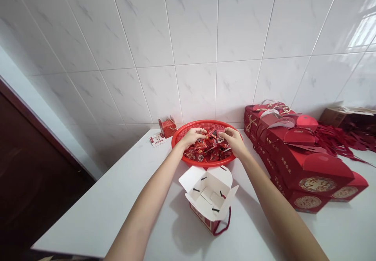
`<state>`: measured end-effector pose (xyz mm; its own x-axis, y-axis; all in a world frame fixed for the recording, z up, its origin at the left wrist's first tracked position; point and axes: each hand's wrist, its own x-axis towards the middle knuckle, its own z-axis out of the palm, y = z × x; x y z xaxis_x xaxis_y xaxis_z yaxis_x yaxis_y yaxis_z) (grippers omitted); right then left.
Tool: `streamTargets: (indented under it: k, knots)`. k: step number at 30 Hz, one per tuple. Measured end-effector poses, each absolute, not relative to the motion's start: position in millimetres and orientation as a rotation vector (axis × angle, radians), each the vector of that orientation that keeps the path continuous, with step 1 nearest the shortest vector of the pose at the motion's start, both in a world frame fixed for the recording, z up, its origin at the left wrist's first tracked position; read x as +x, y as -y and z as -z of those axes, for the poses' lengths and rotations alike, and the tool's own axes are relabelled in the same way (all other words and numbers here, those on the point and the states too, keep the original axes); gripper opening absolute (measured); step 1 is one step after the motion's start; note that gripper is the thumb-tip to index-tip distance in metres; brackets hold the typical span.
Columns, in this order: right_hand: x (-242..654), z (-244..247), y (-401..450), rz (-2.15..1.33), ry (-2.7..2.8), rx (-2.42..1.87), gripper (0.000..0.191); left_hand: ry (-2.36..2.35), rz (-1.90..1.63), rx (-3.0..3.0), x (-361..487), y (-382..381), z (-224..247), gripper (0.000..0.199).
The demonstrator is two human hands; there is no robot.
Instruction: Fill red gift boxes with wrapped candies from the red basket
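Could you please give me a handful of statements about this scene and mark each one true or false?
1. The left hand and the right hand are both at the packets in the basket. True.
2. The basket is blue. False: it is red.
3. The white-lined box stands on the table, nearer the camera than the basket. True.
4. The white-lined box has its flaps folded shut. False: they are spread open.
5. The stacked boxes are to the right of the basket. True.
6. The card lies inside the basket. False: it lies on the table, left of the basket.
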<state>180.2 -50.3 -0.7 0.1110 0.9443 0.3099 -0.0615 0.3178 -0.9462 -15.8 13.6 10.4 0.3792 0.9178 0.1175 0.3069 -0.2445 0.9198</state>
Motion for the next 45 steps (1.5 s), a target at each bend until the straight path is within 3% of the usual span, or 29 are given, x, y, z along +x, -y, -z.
streamTargets:
  k: [17,23,34,45]
  knots:
    - [181.1,4.6,45.6,-0.975,1.192,-0.987,0.041,-1.060,-0.998,1.571,-18.5,-14.8,-7.2,0.038]
    - [181.9,3.6,46.4,-0.963,1.199,-0.998,0.040,-1.047,-0.995,1.577,-19.4,-13.9,-8.2,0.028]
    - [181.7,3.8,45.8,-0.966,1.198,-0.993,0.043,-1.074,-1.011,1.560,-19.1,-17.8,-3.7,0.033]
    - [182.0,2.4,47.4,-0.956,1.202,-0.996,0.039,-0.984,-0.930,1.527,-16.8,-8.7,-12.9,0.026]
